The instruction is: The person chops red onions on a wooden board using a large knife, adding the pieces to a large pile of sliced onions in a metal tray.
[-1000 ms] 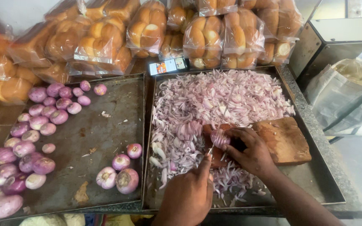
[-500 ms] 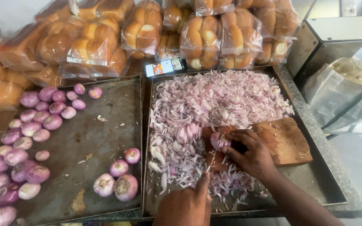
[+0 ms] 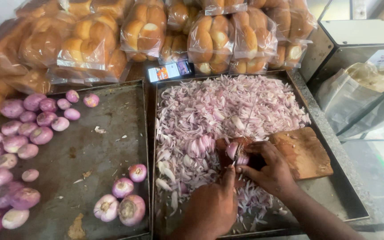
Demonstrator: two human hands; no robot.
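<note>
Slicing: left hand gripping knife, blade pointing 12 o'clock; right hand pinning onion at its 10 o'clock.

A stone counter carries two metal trays — bagged buns stacked behind.

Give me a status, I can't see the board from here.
Left hand grips knife. Right hand pins onion on wooden board. Sliced onion pile crowds the board's left edge.
</note>
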